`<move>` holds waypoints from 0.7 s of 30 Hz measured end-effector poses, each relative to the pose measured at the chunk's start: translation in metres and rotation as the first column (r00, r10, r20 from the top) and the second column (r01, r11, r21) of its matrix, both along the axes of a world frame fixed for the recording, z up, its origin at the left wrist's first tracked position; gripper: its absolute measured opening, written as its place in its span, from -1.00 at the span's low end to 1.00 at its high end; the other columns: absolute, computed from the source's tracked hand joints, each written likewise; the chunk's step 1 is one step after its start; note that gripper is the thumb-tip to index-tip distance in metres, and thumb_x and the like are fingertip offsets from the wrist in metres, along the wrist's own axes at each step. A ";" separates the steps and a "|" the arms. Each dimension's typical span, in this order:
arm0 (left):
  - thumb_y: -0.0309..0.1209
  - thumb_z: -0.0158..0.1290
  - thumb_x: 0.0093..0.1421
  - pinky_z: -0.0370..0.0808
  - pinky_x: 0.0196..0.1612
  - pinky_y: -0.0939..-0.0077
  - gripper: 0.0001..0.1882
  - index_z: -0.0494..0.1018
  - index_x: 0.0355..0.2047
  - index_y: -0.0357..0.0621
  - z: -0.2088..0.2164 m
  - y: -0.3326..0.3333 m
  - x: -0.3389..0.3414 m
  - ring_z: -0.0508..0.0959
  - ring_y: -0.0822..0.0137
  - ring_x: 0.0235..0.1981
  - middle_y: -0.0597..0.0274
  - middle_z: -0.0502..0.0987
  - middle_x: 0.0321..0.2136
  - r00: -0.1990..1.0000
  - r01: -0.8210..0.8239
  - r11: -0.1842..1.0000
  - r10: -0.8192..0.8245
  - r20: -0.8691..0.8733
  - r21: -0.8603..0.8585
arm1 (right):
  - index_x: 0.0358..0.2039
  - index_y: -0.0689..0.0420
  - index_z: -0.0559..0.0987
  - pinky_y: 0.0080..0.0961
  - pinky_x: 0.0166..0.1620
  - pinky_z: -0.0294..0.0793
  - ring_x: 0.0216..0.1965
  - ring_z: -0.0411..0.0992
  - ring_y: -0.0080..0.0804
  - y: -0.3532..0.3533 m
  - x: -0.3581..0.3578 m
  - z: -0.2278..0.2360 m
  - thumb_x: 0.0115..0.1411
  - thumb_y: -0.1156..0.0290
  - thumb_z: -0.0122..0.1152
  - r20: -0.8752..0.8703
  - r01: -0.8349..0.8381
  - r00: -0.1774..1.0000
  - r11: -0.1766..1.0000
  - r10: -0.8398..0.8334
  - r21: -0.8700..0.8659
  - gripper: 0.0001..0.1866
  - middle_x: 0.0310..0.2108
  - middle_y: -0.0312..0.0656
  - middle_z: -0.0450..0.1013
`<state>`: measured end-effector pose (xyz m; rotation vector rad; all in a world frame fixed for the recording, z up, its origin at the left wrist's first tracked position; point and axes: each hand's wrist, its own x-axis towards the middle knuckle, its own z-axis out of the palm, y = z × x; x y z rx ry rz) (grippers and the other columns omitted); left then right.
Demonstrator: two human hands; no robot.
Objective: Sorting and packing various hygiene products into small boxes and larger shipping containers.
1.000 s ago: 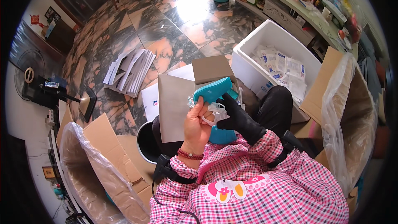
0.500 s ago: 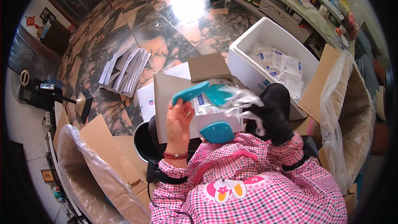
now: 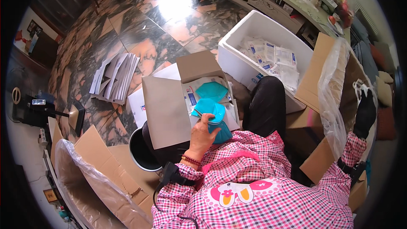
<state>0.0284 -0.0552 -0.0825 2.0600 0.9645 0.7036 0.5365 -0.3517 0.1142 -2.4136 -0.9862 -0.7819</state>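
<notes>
My bare left hand (image 3: 202,135) is over the small open carton on my lap. Its curled fingers hold the lower edge of a teal folded face mask (image 3: 210,108), with the thumb to the right. A second teal mask (image 3: 212,91) lies on the white packets (image 3: 189,95) inside that carton (image 3: 165,114). A darker teal mask (image 3: 221,133) rests at its near side. Out to the far right, my black-gloved right hand (image 3: 366,114) grips white elastic straps (image 3: 363,86) over the plastic-lined box (image 3: 330,74). Its fingertips are partly hidden by the straps.
A white foam box (image 3: 237,59) holding several flat packets stands beyond my knee. Folded white cartons (image 3: 114,78) lie on the floor at left. A dark bucket (image 3: 142,152) and another plastic-lined box (image 3: 91,174) stand near my left side.
My right hand has swung from the carton far right with the white straps. My left hand has lowered its mask over the carton's near side. The head view has shifted slightly.
</notes>
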 end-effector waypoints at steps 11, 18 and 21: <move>-0.51 0.34 -0.08 0.47 -0.15 0.08 -0.35 0.26 0.00 -0.05 -0.020 0.007 -0.007 0.52 -0.17 -0.16 -0.11 0.49 -0.21 0.997 -0.069 0.997 0.068 -0.040 -0.023 | -0.04 0.21 0.56 -0.31 0.01 0.43 -0.06 0.49 -0.18 0.129 -0.143 -0.010 0.18 0.43 0.29 0.109 -0.243 0.960 0.960 0.259 -0.140 -0.67 -0.11 -0.08 0.54; -0.43 0.41 -0.20 0.40 0.01 0.09 -0.10 0.17 0.15 -0.04 -0.003 -0.009 -0.018 0.44 -0.15 -0.02 -0.11 0.43 -0.09 0.959 0.205 0.979 -0.202 -0.201 -0.002 | 0.04 0.14 0.48 -0.25 0.10 0.32 0.08 0.38 -0.09 0.269 -0.252 -0.182 0.07 0.31 0.19 -0.133 -0.775 0.582 0.497 0.802 -0.391 -0.51 -0.02 -0.08 0.45; -0.48 0.37 -0.16 0.41 0.02 0.09 -0.13 0.16 0.16 -0.04 -0.014 -0.009 -0.020 0.43 -0.15 -0.02 -0.10 0.43 -0.10 0.947 0.153 0.986 -0.125 -0.297 0.072 | 0.00 0.10 0.44 -0.21 0.00 0.37 0.03 0.39 -0.09 0.324 -0.291 -0.218 0.06 0.32 0.13 -0.181 -0.782 0.477 0.320 0.860 -0.535 -0.55 -0.08 -0.06 0.43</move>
